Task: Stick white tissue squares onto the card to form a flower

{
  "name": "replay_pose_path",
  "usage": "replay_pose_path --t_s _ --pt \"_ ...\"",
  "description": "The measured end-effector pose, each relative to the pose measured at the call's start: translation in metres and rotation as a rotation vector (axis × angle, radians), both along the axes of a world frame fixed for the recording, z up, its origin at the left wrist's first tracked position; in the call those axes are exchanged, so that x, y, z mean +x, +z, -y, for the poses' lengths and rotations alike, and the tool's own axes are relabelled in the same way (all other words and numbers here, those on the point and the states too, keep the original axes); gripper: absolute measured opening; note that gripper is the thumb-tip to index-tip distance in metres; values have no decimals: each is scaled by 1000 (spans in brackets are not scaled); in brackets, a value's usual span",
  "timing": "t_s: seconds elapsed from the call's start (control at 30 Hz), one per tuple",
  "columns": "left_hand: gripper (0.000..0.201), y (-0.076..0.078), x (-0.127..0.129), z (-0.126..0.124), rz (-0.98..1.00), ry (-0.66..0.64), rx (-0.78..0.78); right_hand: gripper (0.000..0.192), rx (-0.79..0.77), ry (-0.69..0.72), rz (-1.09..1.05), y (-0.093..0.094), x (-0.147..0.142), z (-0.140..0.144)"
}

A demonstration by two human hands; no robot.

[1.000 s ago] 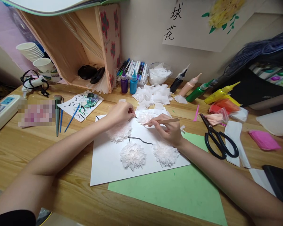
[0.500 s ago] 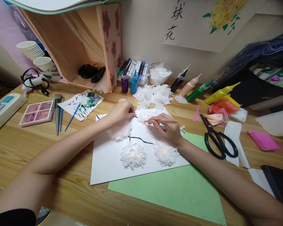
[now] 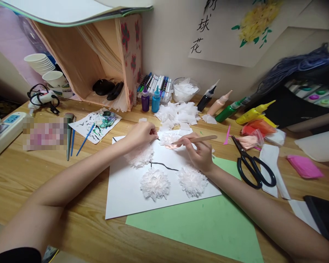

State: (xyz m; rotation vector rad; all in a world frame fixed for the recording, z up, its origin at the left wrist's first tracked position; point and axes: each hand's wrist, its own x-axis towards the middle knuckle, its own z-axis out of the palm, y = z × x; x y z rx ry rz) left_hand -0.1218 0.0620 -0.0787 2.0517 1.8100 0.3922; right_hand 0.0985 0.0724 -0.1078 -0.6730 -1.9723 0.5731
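Note:
A white sheet (image 3: 126, 190) lies on a green sheet (image 3: 203, 226) on the wooden desk. Three fluffy white tissue flowers sit on it, among them one at lower middle (image 3: 155, 183) and one at lower right (image 3: 192, 180). A fourth tissue flower (image 3: 168, 138) lies near the sheet's top edge. My right hand (image 3: 199, 151) grips a thin wooden stick (image 3: 205, 138) whose tip presses into that top flower. My left hand (image 3: 141, 133) pinches the flower's left side, fingers closed on the tissue.
Black scissors (image 3: 252, 166) lie right of the sheets. Paint bottles (image 3: 227, 109), markers (image 3: 156, 82), a bowl of tissue (image 3: 185, 88) and loose tissue squares (image 3: 178, 113) line the back. Brushes (image 3: 84, 138), paper cups (image 3: 42, 64) and a power strip (image 3: 2, 128) sit left.
The stick's free end has swung slightly up and to the right while its tip stays in the top flower. The view shifted a little; my left hand holds its place.

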Motion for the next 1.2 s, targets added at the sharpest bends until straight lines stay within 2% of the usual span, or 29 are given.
replay_pose_path --t_s 0.1,0.27,0.37,0.47,0.7,0.8,0.93,1.03,1.13,1.2 --pt "18 0 -5 -2 33 12 12 23 -51 5 -24 -1 3 0" --pt "21 1 -17 -7 47 163 124 29 -259 3 -88 -2 2 -3" --pt "24 -1 -14 -11 80 150 157 29 -328 -1 -106 -3 1 -3" --pt "27 -4 -4 -16 114 81 111 28 -316 31 -87 -3 1 -3" --pt "19 -12 5 -18 177 88 123 28 -270 44 -86 -1 1 -3" --pt "21 -8 2 -20 276 107 136 27 -257 46 -98 -1 1 -3" --pt "21 4 -2 -21 373 149 138 27 -242 33 -110 -1 3 -3" --pt "24 16 -7 -18 473 82 -23 30 -233 58 -86 1 3 -3" --pt "22 26 -12 -12 545 -137 -314 27 -200 138 -15 4 2 -2" --pt "22 29 -11 -7 516 -230 -431 25 -155 179 24 5 0 -2"
